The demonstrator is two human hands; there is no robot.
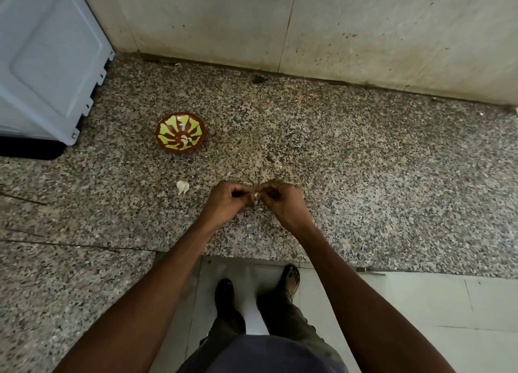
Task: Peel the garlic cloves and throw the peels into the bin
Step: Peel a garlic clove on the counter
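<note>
Granite desk point(364, 154), task midway: left hand point(228, 197) and right hand point(280, 197) both pinching one garlic clove point(256, 194), well right of the painted bowl point(181, 132). Pale bits in bowl, perhaps peeled cloves. Unpeeled piece point(182, 187) below bowl. No bin visible.

Both forearms reach forward and converge — the left hand point(228, 194) and right hand point(277, 196) meet, fingers curled, pinching together.

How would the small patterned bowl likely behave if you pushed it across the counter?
The bowl looks glazed and rigid, so it would probably slide, not bend. It sits low and wide, so tipping seems unlikely. If ceramic, it could chip against the counter.
</note>
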